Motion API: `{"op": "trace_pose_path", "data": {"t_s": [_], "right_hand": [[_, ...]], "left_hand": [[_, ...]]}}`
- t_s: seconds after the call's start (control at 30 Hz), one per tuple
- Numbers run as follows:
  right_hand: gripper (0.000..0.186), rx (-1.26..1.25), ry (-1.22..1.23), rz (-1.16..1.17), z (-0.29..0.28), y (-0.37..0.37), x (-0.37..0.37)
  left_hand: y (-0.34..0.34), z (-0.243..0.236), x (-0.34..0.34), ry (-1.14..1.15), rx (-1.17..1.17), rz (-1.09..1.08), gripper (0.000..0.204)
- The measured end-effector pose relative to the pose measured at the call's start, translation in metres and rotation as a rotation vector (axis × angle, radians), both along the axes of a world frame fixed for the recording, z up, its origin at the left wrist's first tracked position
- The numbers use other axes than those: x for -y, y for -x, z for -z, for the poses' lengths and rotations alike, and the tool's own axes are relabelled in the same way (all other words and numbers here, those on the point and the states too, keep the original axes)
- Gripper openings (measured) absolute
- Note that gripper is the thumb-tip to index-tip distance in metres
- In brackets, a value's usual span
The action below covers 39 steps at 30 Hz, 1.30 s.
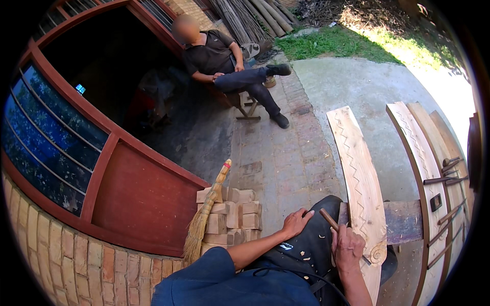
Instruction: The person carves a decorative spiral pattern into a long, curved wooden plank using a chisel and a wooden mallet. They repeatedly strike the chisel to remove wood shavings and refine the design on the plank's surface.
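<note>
My left hand lies on my dark-trousered leg, fingers loosely spread and holding nothing. My right hand is closed round a chisel, its wooden handle pointing up and left, its metal tip low on a long pale board. A pencilled zigzag runs along that board, and a carved spiral sits at its near end, just right of the chisel tip. The board crosses a dark wooden plank. Small wood chips lie on my trousers.
Another person sits cross-legged by a red-framed doorway. A straw broom leans by stacked wood blocks at my left. More marked boards and several tools are at right. Poles lie beyond.
</note>
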State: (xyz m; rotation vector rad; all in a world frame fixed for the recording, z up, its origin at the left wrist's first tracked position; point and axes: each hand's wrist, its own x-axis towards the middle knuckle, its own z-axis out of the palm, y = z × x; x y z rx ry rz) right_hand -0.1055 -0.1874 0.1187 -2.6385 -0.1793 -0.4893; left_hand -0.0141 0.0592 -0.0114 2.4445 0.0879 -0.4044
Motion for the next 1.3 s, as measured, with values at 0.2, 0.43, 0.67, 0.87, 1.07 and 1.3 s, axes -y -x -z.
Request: {"op": "trace_pose_path", "data": {"t_s": [0.2,0.43,0.67,0.87,1.07,1.3], "right_hand": [[0.025,-0.002,0.005,0.005,-0.0016,0.0001,0.0001],[0.024,-0.007,0.014,0.007,-0.0005,0.0002,0.0002],[0.024,-0.006,0.002,0.007,0.0004,-0.0001,-0.0003],[0.024,-0.017,-0.001,0.003,0.0002,0.0,0.0003],[0.024,-0.016,-0.032,-0.001,0.0016,-0.0004,0.0001],[0.024,-0.011,-0.027,0.0,0.0034,0.0002,0.002]], "left_hand": [[-0.0005,-0.0034,0.0012,-0.007,-0.015,0.007,0.061],[0.0001,-0.0056,0.0009,0.008,-0.007,0.011,0.062],[-0.0009,-0.0062,0.0013,0.003,-0.02,0.009,0.061],[-0.0006,-0.004,0.0009,0.007,-0.011,0.008,0.06],[-0.0006,-0.0055,0.0015,0.005,-0.012,0.002,0.061],[-0.0005,-0.003,0.0025,-0.001,-0.008,0.002,0.061]]}}
